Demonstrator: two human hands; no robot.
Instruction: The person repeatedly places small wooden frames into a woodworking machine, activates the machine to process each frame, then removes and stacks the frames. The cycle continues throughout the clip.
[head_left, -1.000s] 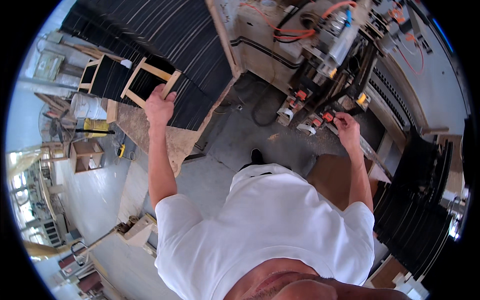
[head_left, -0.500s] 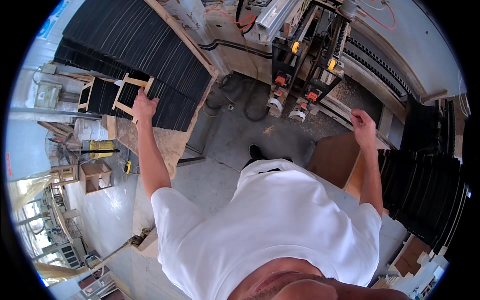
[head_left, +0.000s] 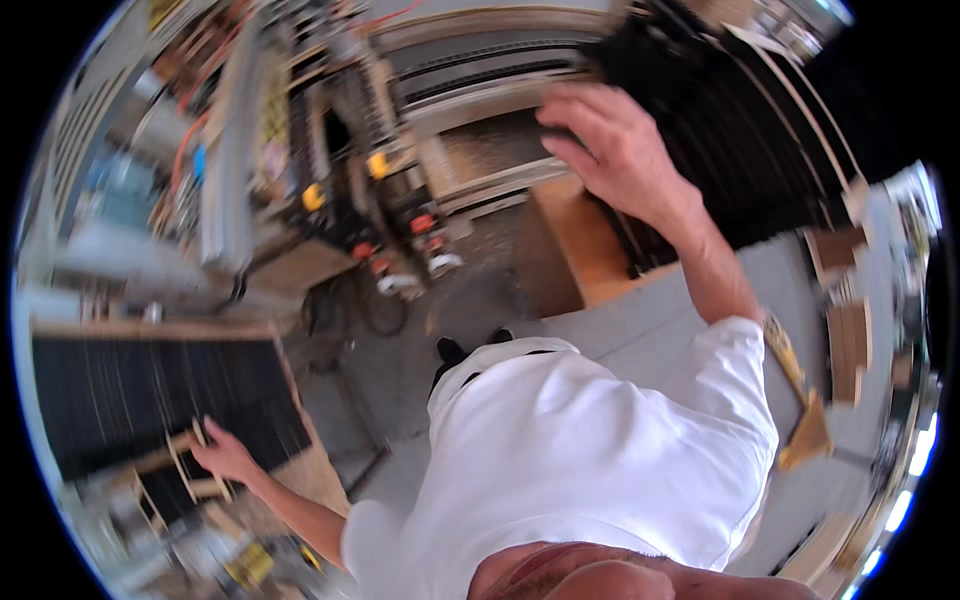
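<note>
The left hand (head_left: pixel 225 455) holds a small wooden frame (head_left: pixel 190 470) at the near edge of a stack of black panels (head_left: pixel 150 395). The right hand (head_left: pixel 610 150), its fingers spread wide, rests against another stack of dark panels (head_left: pixel 760 130), above a wooden box (head_left: pixel 575 245)

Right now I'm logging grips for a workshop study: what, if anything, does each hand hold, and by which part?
The left hand grips a small wooden frame by one side rail. The right hand rests on stacked black panels; whether it grips one cannot be told.
</note>
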